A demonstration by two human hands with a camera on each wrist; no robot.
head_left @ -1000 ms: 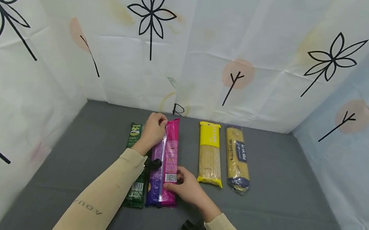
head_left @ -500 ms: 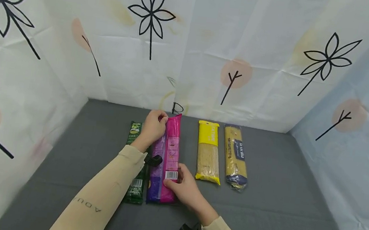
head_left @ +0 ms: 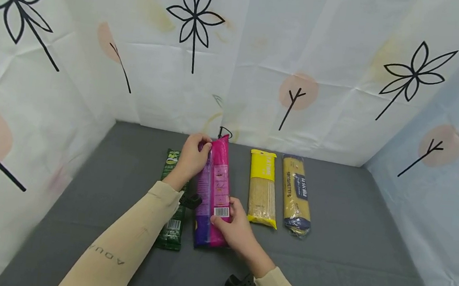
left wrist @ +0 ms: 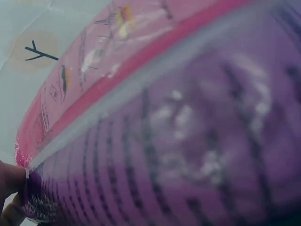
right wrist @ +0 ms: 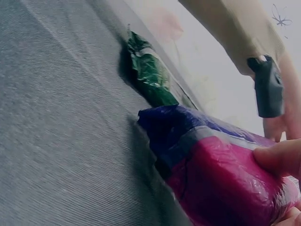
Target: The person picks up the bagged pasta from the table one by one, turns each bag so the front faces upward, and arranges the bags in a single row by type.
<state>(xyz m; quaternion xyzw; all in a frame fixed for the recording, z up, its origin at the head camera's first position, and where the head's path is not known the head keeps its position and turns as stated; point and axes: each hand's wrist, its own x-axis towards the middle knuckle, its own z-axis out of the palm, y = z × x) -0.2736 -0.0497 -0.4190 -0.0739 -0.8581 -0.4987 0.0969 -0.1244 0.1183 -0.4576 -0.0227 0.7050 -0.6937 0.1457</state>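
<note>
Pasta packet, pink and purple [head_left: 222, 180], one, glossy film wrapper, barcode panel on the pink side: held between your two hands in front of you, lengthwise, over the left part of the grey bench [head_left: 350, 237]; in the right-wrist view a shadow lies under its near end, so it seems slightly raised, though you cannot tell whether it is clear along its whole length. Your left hand [head_left: 194, 156]: fingers curled, pinching the far end. Your right hand [head_left: 238, 229]: gripping the near right side, thumb over the pink face, the other fingers around the edge. Handling, by judgement: light to moderate weight; wrapper soft and somewhat slippery; contents probably stiff, brittle strands that could snap if you bend or squeeze the middle. Best hold: one hand toward each end, filled body rather than loose film, both ends kept level. Adjacent stock: green packet [head_left: 170, 236], just to the left on the bench, partly hidden by your left arm; yellow-topped packet [head_left: 262, 194], to the right, apart from the held one; blue-labelled spaghetti packet [head_left: 294, 188], farther right, beside the yellow-topped one, its clear wrapper crumpled at the near end.
</note>
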